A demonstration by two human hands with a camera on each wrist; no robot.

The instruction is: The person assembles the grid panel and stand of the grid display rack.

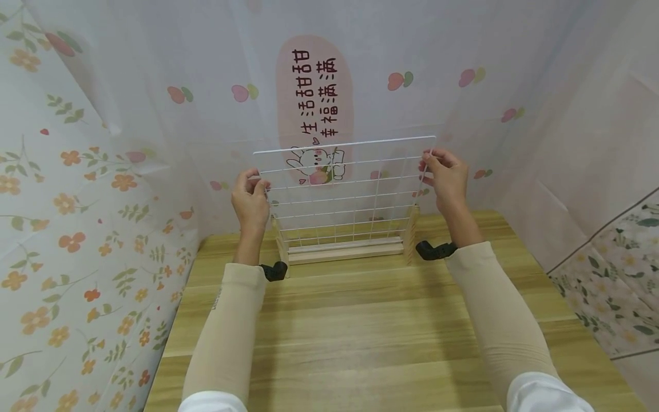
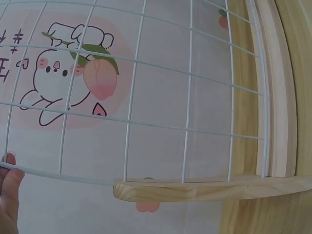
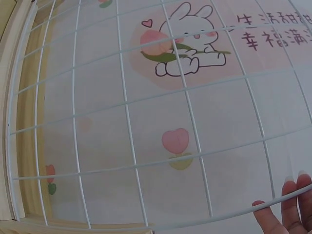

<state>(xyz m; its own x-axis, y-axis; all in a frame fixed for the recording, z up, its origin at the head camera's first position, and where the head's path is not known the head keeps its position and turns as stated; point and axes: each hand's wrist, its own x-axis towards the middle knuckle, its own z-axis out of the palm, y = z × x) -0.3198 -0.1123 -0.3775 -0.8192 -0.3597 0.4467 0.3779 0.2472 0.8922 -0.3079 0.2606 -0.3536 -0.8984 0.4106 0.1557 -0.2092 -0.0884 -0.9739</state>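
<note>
A white wire grid panel (image 1: 355, 177) stands nearly upright in a light wooden stand (image 1: 345, 252), its lower edge down between the stand's two side pieces. On the left edge of the panel, my left hand (image 1: 250, 200) pinches the outer wire between thumb and fingers. My right hand (image 1: 449, 176) grips the opposite edge, higher up near the top corner. In the left wrist view, a wooden side piece (image 2: 204, 189) runs along the panel's lower side edge. The right wrist view shows fingertips (image 3: 290, 195) curled over the border wire.
The stand sits toward the back of a wood-grain table (image 1: 345, 326). Close behind hangs a pale curtain (image 1: 206, 126) with a rabbit print and lettering. A floral sheet (image 1: 92, 229) borders the left side, and another pale sheet (image 1: 576, 143) borders the right.
</note>
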